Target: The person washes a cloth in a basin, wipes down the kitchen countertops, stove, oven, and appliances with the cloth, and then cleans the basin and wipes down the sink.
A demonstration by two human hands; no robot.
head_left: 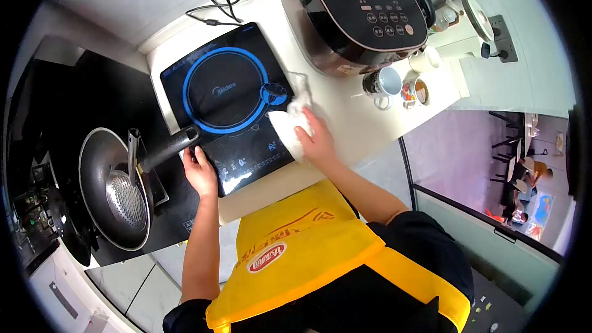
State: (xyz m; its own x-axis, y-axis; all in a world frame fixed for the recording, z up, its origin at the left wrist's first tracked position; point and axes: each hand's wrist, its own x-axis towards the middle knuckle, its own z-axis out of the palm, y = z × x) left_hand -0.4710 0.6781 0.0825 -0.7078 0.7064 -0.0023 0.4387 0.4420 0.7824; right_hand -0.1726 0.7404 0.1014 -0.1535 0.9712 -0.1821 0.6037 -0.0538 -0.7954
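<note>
A black portable induction cooktop [226, 95] with a blue ring lies on the white counter. My left hand [201, 174] grips its left edge near the front corner, thumb on top, just below the wok's handle. In my right hand [317, 140] is a crumpled white cloth [287, 128], pressed against the cooktop's right edge and the counter beside it. To the left, a dark wok [98, 166] rests on the black stove, its handle reaching over toward my left hand. A perforated metal skimmer [126, 200] lies inside the wok.
A large rice cooker [345, 31] stands at the back right. Beside it are a dark-patterned mug [383, 81], a cup with brown contents [417, 91] and a white kettle [459, 28]. A black cable [225, 6] lies behind the cooktop. People sit far off at right.
</note>
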